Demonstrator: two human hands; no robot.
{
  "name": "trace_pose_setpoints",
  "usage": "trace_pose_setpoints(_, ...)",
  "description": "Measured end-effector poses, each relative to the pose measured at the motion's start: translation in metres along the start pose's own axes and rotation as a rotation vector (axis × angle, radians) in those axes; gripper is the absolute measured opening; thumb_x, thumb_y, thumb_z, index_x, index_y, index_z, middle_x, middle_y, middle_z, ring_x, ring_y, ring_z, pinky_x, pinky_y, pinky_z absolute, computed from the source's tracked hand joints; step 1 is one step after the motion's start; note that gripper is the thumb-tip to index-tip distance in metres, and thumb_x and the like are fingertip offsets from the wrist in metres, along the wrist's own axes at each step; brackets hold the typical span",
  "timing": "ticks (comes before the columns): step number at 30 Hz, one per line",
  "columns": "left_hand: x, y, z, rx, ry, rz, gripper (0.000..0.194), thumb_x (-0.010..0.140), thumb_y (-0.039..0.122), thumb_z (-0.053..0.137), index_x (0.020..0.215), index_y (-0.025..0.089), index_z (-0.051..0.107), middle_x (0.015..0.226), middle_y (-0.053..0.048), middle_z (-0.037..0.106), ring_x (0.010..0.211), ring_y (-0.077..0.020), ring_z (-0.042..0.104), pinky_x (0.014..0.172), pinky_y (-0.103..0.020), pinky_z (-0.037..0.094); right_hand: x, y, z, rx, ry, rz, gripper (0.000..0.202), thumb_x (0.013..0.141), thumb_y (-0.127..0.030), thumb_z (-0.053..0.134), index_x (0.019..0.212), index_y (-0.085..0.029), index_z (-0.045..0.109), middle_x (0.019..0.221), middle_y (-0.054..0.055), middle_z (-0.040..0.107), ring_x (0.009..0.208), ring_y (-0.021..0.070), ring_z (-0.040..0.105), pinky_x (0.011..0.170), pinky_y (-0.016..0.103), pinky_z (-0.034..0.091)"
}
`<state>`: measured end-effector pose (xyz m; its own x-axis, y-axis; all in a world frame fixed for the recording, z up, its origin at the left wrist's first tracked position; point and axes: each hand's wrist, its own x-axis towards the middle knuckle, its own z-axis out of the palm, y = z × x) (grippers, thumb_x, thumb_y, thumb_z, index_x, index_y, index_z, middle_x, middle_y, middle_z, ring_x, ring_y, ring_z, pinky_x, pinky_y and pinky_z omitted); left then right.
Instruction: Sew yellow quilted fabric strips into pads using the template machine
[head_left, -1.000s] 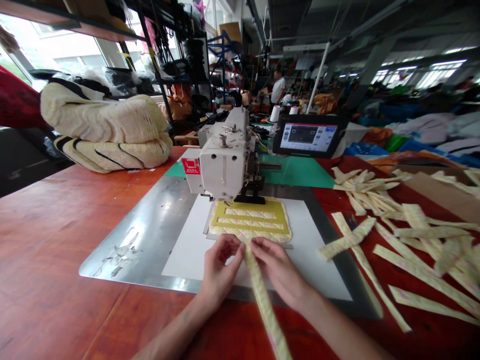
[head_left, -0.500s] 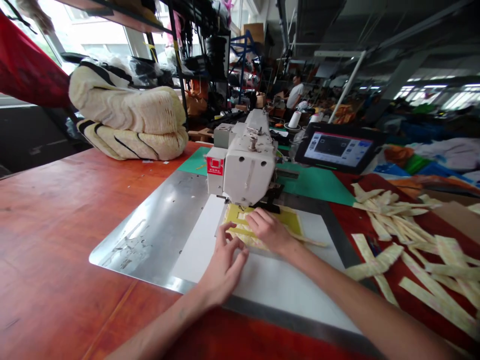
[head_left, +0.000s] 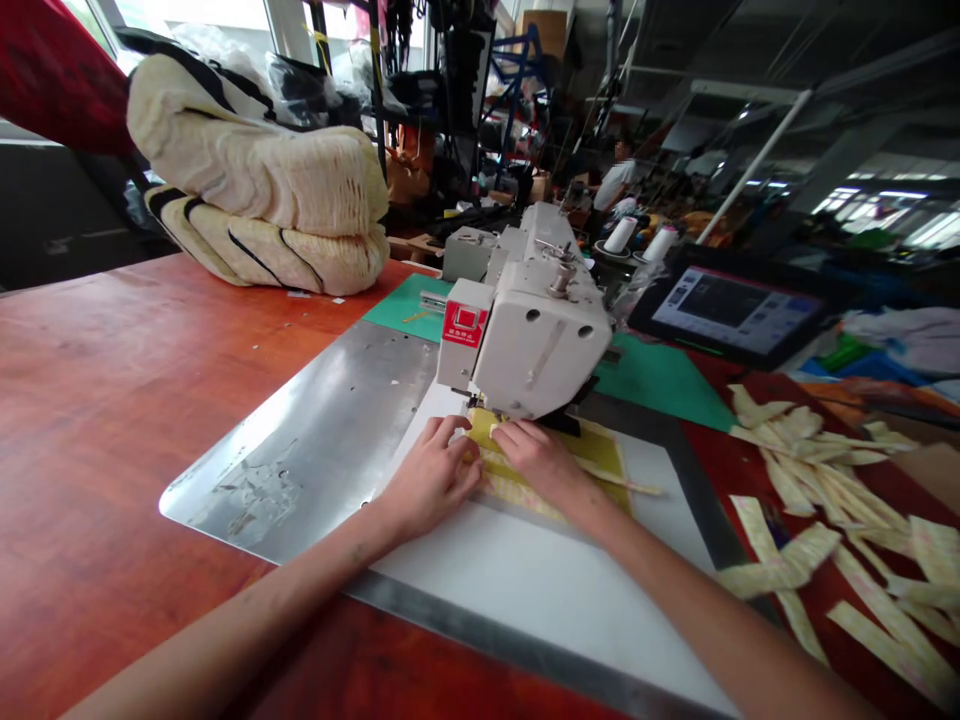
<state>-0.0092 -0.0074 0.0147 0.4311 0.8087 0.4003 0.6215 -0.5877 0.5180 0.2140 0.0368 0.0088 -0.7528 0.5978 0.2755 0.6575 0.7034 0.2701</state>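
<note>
Under the head of a white sewing machine (head_left: 541, 345) lies a yellow-green panel (head_left: 609, 455) on a white sheet. A narrow cream fabric strip (head_left: 626, 484) crosses the panel, its loose end pointing right. My right hand (head_left: 541, 458) presses over the strip close to the needle area, fingers together, with a bit of cream material at the fingertips. At the panel's left edge is my left hand (head_left: 435, 478), fingers curled in. What its fingertips hold, if anything, is hidden. Patterned cream fabric shows along the panel's near side, below both hands.
Loose cream strips (head_left: 817, 470) lie scattered on the right of the red-brown table (head_left: 90, 400). Two stacked bundles of cream fabric (head_left: 270, 210) stand at the back left. Behind the strips is a control screen (head_left: 739, 305). A person (head_left: 616, 180) is far back.
My left hand has moved forward to the panel's left edge, its fingers curling more. My right hand stays on the strip near the needle. The camera view has shifted and tilted.
</note>
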Motion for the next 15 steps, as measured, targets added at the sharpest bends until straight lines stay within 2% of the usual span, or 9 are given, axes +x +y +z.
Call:
trace_pose_setpoints(3,0.009,-0.009,0.006,0.038,-0.006,0.065,0.025,0.102,0.03,0.046,0.11,0.016,0.065,0.121,-0.012,0.06,0.113,-0.0254,0.052,0.102,-0.044,0.048,0.001,-0.004,-0.001,0.032,-0.028,0.034,0.016,0.089,-0.003,0.055,0.095,-0.014,0.066,0.096,0.005,0.062,0.091,0.0179,0.057,0.083,0.031,0.052)
trace_pose_setpoints(5,0.013,-0.012,0.009,0.06,-0.028,0.099,0.028,0.103,0.026,0.042,0.119,0.014,0.062,0.122,-0.012,0.062,0.113,-0.025,0.054,0.102,-0.043,0.048,-0.002,-0.008,-0.001,0.076,0.003,0.062,0.02,0.089,-0.002,0.053,0.099,-0.014,0.067,0.101,0.006,0.063,0.098,0.0184,0.058,0.089,0.032,0.054)
trace_pose_setpoints(10,0.022,-0.015,0.012,0.11,-0.154,0.27,0.038,0.101,0.019,0.039,0.134,0.007,0.054,0.137,-0.015,0.057,0.124,-0.0268,0.052,0.108,-0.043,0.044,-0.017,-0.023,0.003,0.239,0.165,0.165,0.027,0.099,-0.014,0.046,0.116,-0.012,0.067,0.121,0.008,0.063,0.115,0.0162,0.058,0.104,0.032,0.053)
trace_pose_setpoints(12,0.024,-0.015,0.013,0.142,-0.175,0.299,0.043,0.099,0.019,0.042,0.138,0.006,0.051,0.141,-0.017,0.055,0.126,-0.0285,0.051,0.108,-0.044,0.043,-0.022,-0.027,0.004,0.32,0.173,0.222,0.033,0.101,-0.016,0.043,0.125,-0.014,0.065,0.131,0.008,0.059,0.124,0.0156,0.055,0.111,0.033,0.05)
trace_pose_setpoints(15,0.024,-0.012,0.014,0.173,-0.166,0.3,0.041,0.097,0.021,0.045,0.134,0.007,0.055,0.139,-0.018,0.056,0.123,-0.0301,0.053,0.105,-0.046,0.044,-0.027,-0.027,0.001,0.429,0.138,0.264,0.04,0.102,-0.018,0.04,0.137,-0.016,0.059,0.141,0.007,0.053,0.133,0.015,0.051,0.117,0.034,0.046)
